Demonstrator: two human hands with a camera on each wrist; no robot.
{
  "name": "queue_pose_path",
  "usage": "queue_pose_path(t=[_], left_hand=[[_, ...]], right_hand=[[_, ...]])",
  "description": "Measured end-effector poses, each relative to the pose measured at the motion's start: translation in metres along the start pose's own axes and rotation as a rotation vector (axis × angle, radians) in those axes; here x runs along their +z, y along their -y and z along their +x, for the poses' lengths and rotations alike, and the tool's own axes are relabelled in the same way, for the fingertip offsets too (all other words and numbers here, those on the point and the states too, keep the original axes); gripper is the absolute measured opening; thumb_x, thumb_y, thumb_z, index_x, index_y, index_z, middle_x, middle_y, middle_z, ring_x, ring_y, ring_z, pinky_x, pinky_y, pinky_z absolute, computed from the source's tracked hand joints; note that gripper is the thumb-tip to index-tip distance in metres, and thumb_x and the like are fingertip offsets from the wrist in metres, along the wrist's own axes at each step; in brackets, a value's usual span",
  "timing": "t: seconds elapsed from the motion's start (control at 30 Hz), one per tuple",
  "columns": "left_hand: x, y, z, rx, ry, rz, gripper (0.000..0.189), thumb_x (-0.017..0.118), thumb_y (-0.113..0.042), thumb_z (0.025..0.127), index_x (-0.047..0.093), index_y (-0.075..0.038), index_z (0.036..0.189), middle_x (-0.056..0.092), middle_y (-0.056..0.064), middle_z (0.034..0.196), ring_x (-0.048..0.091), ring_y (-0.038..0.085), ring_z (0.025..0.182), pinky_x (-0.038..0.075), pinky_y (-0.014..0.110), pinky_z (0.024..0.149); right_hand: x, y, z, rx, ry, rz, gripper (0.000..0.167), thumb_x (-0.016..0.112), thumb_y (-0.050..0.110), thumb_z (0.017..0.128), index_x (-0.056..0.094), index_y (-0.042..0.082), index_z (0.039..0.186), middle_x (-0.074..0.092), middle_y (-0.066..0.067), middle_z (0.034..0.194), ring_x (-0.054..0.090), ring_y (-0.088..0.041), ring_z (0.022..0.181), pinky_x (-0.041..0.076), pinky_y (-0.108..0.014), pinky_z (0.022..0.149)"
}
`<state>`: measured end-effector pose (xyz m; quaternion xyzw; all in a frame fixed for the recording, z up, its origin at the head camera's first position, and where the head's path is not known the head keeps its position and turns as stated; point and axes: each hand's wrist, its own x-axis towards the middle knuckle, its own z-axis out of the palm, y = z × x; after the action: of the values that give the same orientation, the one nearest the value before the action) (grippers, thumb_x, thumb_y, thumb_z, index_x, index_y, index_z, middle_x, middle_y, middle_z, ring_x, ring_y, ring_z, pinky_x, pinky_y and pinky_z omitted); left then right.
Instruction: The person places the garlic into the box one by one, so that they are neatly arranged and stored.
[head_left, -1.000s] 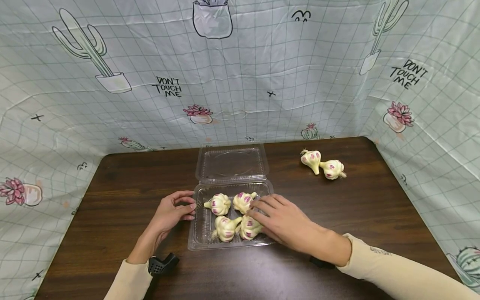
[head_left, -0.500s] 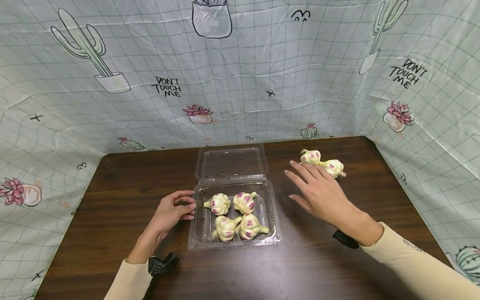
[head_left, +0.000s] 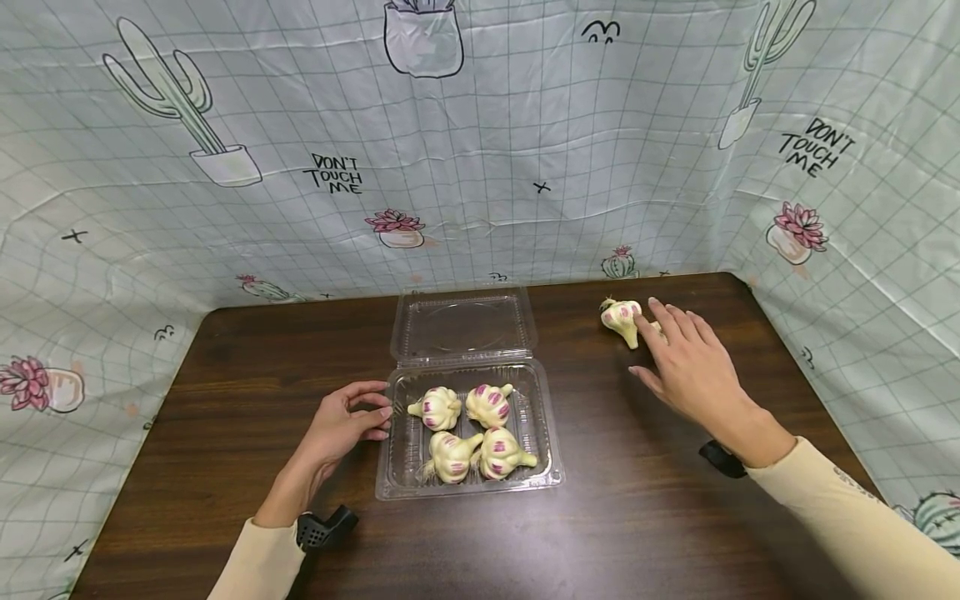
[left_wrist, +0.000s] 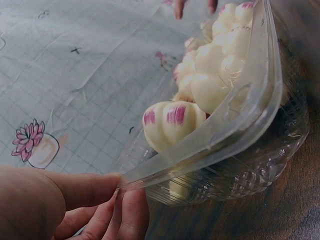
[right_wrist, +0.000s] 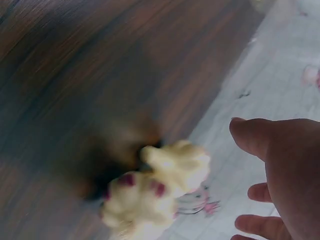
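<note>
My left hand (head_left: 343,427) pinches the left rim of a clear plastic clamshell container (head_left: 553,454); thumb and fingers grip its edge in the left wrist view. Inside sit several garlic bulbs (head_left: 489,405), white with purple patches. My right hand (head_left: 693,367), fingers spread and holding nothing, hovers at the back right over two loose bulbs. One loose garlic bulb (head_left: 621,318) shows left of its fingertips; the hand mostly hides the other in the head view. Blurred in the right wrist view, both bulbs, the nearer garlic bulb (right_wrist: 137,202) included, lie apart from the thumb.
The container's lid (head_left: 463,323) lies folded back flat toward the rear of the dark wooden table (head_left: 270,350). A patterned sheet (head_left: 480,150) hangs close behind the table and along both sides.
My right hand has left the bulbs in the container and moved right and back to the loose garlic bulbs. The left hand and the container have stayed in place.
</note>
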<state>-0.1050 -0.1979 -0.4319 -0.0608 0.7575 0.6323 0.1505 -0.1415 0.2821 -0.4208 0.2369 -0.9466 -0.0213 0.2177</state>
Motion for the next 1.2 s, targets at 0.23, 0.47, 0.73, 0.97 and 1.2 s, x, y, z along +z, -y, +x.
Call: queue_pose_path(t=[0.23, 0.47, 0.73, 0.97, 1.2], left_hand=[[0.0, 0.0, 0.0, -0.002, -0.001, -0.002, 0.047, 0.064, 0.007, 0.102, 0.049, 0.011, 0.147, 0.063, 0.012, 0.113, 0.07, 0.011, 0.077, 0.064, 0.026, 0.072], [0.0, 0.0, 0.0, 0.002, -0.005, -0.003, 0.047, 0.064, 0.007, 0.102, 0.05, 0.012, 0.146, 0.063, 0.012, 0.112, 0.07, 0.011, 0.076, 0.064, 0.025, 0.071], [0.0, 0.0, 0.0, 0.001, -0.004, 0.003, 0.047, 0.064, 0.007, 0.102, 0.05, 0.012, 0.146, 0.063, 0.012, 0.112, 0.069, 0.011, 0.076, 0.064, 0.025, 0.071], [0.0, -0.001, 0.001, 0.002, -0.006, 0.008, 0.047, 0.065, 0.006, 0.102, 0.05, 0.012, 0.146, 0.064, 0.012, 0.111, 0.069, 0.011, 0.076, 0.064, 0.025, 0.071], [0.001, -0.001, 0.0, 0.005, -0.011, 0.005, 0.046, 0.064, 0.007, 0.101, 0.051, 0.012, 0.145, 0.064, 0.011, 0.11, 0.069, 0.011, 0.076, 0.064, 0.025, 0.07]], right_hand=[[0.012, -0.015, -0.006, 0.056, 0.082, -0.036, 0.083, 0.087, 0.035, 0.085, 0.052, -0.004, 0.148, 0.045, -0.032, 0.155, 0.048, -0.05, 0.138, 0.039, -0.064, 0.117], [0.023, -0.026, -0.009, 0.071, 0.117, -0.06, 0.082, 0.086, 0.037, 0.085, 0.052, -0.005, 0.147, 0.044, -0.034, 0.155, 0.046, -0.051, 0.139, 0.035, -0.064, 0.119], [0.034, -0.038, -0.009, 0.078, 0.126, -0.09, 0.083, 0.088, 0.037, 0.084, 0.053, -0.008, 0.145, 0.047, -0.036, 0.152, 0.047, -0.052, 0.138, 0.035, -0.066, 0.119], [0.042, -0.044, -0.009, 0.081, 0.1, -0.095, 0.081, 0.089, 0.033, 0.083, 0.053, -0.008, 0.144, 0.052, -0.036, 0.146, 0.049, -0.053, 0.135, 0.036, -0.066, 0.117], [0.049, -0.042, -0.008, 0.048, -0.022, -0.089, 0.072, 0.091, 0.027, 0.079, 0.059, -0.008, 0.134, 0.065, -0.032, 0.124, 0.057, -0.051, 0.123, 0.042, -0.064, 0.111]])
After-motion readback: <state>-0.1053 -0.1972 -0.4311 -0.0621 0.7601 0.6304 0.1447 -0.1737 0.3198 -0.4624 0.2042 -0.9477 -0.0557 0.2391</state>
